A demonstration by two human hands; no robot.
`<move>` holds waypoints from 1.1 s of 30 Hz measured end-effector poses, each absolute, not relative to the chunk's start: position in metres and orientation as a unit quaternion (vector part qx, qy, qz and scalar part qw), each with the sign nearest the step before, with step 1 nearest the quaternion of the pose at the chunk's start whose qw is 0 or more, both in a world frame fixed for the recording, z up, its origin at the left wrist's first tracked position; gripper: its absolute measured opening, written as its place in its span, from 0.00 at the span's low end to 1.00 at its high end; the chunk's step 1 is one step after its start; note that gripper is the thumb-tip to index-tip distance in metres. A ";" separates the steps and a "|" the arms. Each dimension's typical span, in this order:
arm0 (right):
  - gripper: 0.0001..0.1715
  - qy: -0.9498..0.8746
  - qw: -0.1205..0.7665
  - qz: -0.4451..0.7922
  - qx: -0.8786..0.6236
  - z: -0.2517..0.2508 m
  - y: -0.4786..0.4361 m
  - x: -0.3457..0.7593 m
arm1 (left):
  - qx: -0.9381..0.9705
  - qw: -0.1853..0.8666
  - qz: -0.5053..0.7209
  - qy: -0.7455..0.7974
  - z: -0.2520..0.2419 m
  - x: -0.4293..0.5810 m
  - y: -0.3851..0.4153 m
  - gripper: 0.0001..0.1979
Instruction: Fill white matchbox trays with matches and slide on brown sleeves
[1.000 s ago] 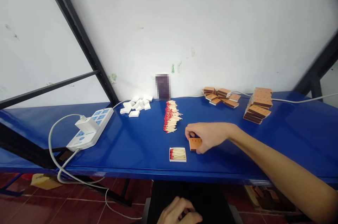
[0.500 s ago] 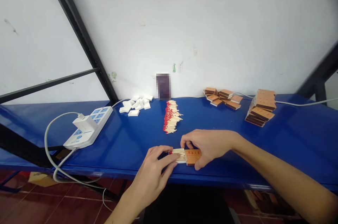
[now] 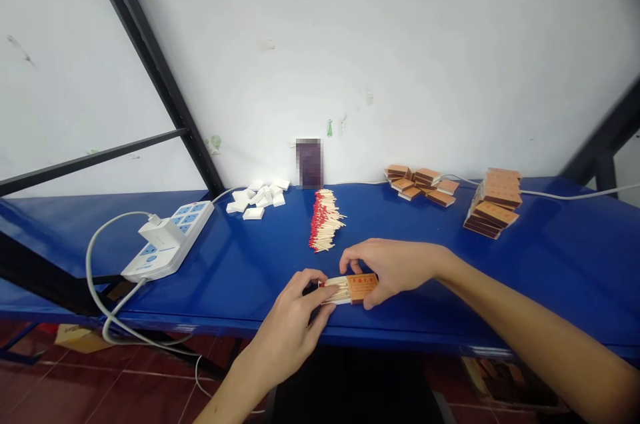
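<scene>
Near the front edge of the blue table, my left hand (image 3: 303, 311) grips a white matchbox tray (image 3: 341, 299) full of matches (image 3: 340, 287), its index finger lying over them. My right hand (image 3: 387, 271) is closed around the orange matchbox sleeve (image 3: 361, 285), thumb on the near side and fingers on the far side. The tray's right end is at the sleeve's left opening, and much of the tray sticks out to the left. Red match heads show at the tray's left end.
Loose red-tipped matches (image 3: 325, 224) lie in a pile behind my hands. White trays (image 3: 260, 199) are heaped at back left, beside a power strip (image 3: 170, 244) with cables. Loose matchboxes (image 3: 423, 185) and a stack of matchboxes (image 3: 493, 204) stand at back right.
Both hands have moved slightly away from the table's front edge with the matchbox. The sleeve has shifted a little left and now covers the tray's right end.
</scene>
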State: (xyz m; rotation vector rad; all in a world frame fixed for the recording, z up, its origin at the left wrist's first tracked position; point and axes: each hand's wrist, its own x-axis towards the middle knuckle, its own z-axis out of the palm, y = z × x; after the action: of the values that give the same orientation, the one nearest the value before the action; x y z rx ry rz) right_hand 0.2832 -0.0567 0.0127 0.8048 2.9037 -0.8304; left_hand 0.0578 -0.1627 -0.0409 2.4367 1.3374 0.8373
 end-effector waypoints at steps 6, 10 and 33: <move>0.24 0.934 -0.008 -0.238 0.267 0.013 -0.056 0.284 | 0.797 0.187 0.316 0.480 -0.036 0.057 -0.160 0.16; 0.21 0.939 -0.020 -0.229 0.256 0.014 -0.060 0.282 | 0.790 0.202 0.323 0.481 -0.032 0.057 -0.158 0.15; 0.19 0.928 -0.138 -0.146 0.315 0.032 -0.065 0.301 | 0.813 0.300 0.172 0.468 -0.123 0.063 -0.222 0.17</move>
State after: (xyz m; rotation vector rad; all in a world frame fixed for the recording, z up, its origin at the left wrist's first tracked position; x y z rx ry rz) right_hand 0.3013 -0.0655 0.0324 1.0866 3.2022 -0.5054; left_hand 0.0629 -0.2222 -0.1232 2.1586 1.2416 0.4566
